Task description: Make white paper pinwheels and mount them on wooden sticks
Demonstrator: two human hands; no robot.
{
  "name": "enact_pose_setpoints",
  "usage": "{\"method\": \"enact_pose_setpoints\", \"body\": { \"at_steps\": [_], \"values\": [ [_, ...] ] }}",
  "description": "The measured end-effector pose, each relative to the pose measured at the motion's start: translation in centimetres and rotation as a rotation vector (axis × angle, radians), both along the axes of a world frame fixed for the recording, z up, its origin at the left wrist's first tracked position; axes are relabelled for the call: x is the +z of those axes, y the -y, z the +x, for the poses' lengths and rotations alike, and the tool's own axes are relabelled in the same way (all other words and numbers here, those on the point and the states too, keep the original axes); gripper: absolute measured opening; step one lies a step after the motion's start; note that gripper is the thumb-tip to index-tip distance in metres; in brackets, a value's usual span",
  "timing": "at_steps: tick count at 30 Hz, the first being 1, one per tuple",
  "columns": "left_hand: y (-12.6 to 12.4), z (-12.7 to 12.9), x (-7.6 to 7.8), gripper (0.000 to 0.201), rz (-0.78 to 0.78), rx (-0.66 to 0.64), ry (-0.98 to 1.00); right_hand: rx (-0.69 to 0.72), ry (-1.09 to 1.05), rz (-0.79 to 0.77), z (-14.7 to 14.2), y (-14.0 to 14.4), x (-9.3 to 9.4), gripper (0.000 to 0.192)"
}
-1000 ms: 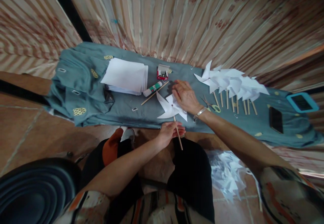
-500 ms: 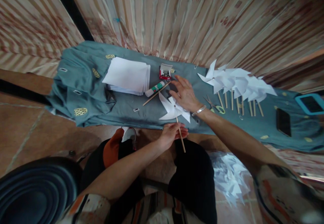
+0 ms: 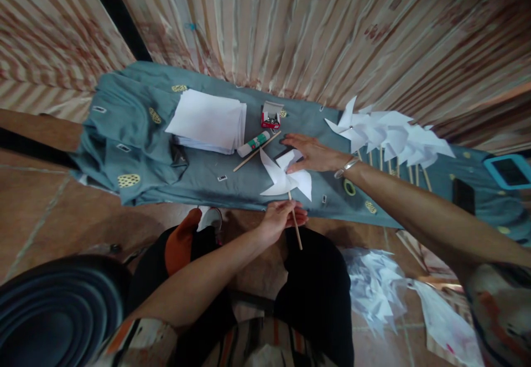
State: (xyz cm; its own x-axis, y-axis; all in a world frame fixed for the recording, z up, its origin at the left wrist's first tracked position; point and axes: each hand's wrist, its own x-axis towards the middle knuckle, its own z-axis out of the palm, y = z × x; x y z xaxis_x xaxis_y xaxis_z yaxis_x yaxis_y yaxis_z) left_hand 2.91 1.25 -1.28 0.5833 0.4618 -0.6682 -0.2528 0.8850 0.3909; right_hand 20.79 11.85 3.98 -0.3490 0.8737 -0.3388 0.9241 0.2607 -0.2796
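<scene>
A white paper pinwheel (image 3: 284, 175) on a thin wooden stick (image 3: 295, 226) lies at the front edge of a table under a grey-blue cloth (image 3: 136, 151). My left hand (image 3: 281, 219) pinches the stick just below the paper. My right hand (image 3: 312, 153) lies flat, fingers spread, on the pinwheel's far blade; it holds nothing. A glue stick (image 3: 253, 144), a loose wooden stick (image 3: 255, 152) and a small red box of pins (image 3: 269, 117) sit just beyond the pinwheel.
A stack of white paper (image 3: 207, 121) lies at the back left. Several finished pinwheels (image 3: 388, 132) lie in a row at the right, beyond my forearm. A blue-cased tablet (image 3: 508, 171) and a dark phone (image 3: 462, 195) are at far right. Paper scraps (image 3: 373, 287) litter the floor.
My right hand has turned and stretched flat across the pinwheel's far blade, the arm swinging up and right over the scissors. My left hand keeps its pinch on the stick.
</scene>
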Motion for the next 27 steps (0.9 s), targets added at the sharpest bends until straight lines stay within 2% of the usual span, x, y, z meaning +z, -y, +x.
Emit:
{"method": "enact_pose_setpoints", "body": {
  "at_steps": [6,18,27],
  "values": [
    [0.1,0.2,-0.1,0.029,-0.026,0.004,-0.006,0.006,-0.023,-0.014,-0.2,0.1,-0.4,0.080],
    [0.1,0.1,0.4,0.030,-0.025,-0.005,-0.029,0.044,-0.054,-0.064,0.3,-0.7,-0.8,0.089],
    [0.2,0.1,-0.1,0.030,-0.030,-0.003,-0.013,0.043,-0.050,-0.030,0.2,-0.6,-1.3,0.089]
  ]
}}
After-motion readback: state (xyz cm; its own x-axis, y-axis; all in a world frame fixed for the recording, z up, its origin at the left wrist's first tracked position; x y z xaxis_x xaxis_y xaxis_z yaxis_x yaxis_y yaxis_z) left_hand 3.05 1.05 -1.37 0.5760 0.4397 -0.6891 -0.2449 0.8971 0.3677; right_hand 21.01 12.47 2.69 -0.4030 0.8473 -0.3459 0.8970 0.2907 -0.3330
